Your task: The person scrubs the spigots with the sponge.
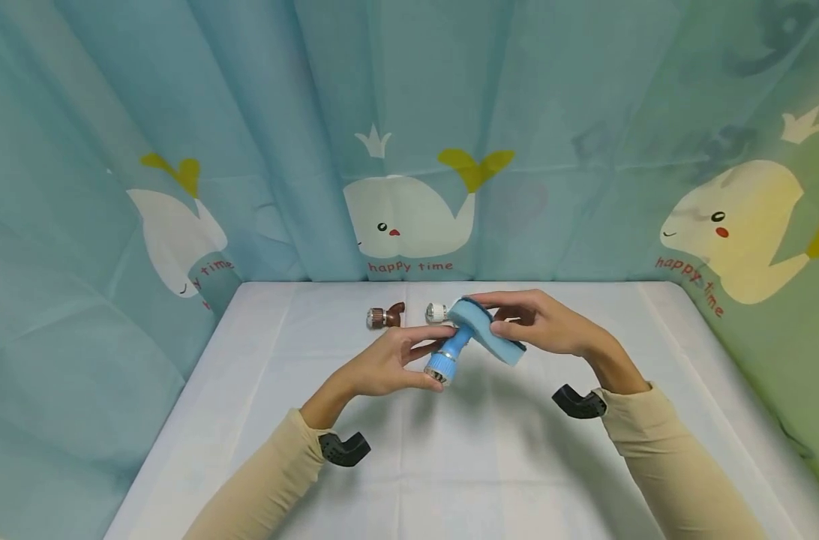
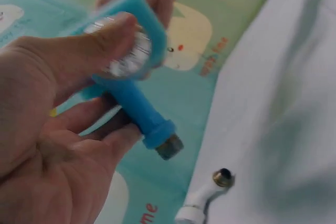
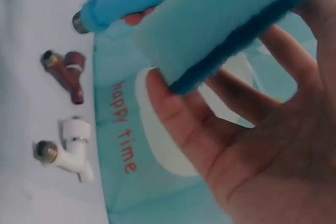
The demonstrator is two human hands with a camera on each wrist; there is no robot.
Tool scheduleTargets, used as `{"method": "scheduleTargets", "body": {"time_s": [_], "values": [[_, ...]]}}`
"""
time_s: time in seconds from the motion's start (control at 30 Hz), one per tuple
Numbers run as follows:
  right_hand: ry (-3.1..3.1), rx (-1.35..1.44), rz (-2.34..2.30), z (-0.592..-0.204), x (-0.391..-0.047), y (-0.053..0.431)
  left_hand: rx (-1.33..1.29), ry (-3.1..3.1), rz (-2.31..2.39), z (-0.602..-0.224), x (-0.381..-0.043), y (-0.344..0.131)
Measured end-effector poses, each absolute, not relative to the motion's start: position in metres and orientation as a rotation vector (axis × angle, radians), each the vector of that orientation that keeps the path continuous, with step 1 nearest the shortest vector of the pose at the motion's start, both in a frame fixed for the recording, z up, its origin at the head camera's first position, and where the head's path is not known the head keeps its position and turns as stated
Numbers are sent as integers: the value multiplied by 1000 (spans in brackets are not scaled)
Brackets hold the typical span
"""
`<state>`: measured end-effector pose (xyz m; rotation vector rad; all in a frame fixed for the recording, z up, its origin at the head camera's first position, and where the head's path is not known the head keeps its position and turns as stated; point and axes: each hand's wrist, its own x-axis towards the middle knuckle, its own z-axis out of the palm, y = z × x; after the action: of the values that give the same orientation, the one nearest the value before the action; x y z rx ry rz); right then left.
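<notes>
We count one blue-green curtain [image 1: 551, 90] behind the work, carrying three whale prints [image 1: 409, 217] in the head view. We record one tabletop [image 1: 484, 465], under a white cover. Two beige sleeves [image 1: 679, 457] reach in over it.

We count two hands. The left hand [image 1: 385, 367] pinches one blue tap [image 1: 452, 351], thumb on the silver-faced knob, fingers along the body. The right hand [image 1: 551, 322] pinches one light-blue sponge [image 1: 500, 337] between thumb and fingers.

We note the sponge, bent, with one dark scouring layer; it is raised above the tabletop and overlaps the blue tap in the head view. Actual contact we cannot confirm.

Of taps we count three: the blue one, raised, its metal threaded end exposed, and two lying side by side near the tabletop's far edge, one brown tap [image 1: 385, 316] and one white tap [image 1: 436, 312]. Two black wrist mounts [image 1: 345, 449] complete the count, one per wrist.
</notes>
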<state>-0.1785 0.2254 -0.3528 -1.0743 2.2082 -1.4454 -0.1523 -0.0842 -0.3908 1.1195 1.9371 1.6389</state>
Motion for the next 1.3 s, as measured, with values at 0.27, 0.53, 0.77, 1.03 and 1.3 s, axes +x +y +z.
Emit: {"method": "scheduleTargets", "body": {"time_s": [0.27,0.53,0.77,1.03,1.3], "values": [[2244,-1053,-1457,-356,-175,228,1073,1902,1676,-388,-151,-85],[2764,-1171,-1642,-375,-152,186,726,1838,2077,-392,-155,-80],[2910,-1163,-1615,-389,-144,171,579,1889,2206,-393,-159,-76],[2932,-1226,-1587,-389,-140,164,551,1905,2247,-397,-162,-77],[3024,-1426,-1297,-378,-141,166,685,1991,2158,-398,-164,-79]]}}
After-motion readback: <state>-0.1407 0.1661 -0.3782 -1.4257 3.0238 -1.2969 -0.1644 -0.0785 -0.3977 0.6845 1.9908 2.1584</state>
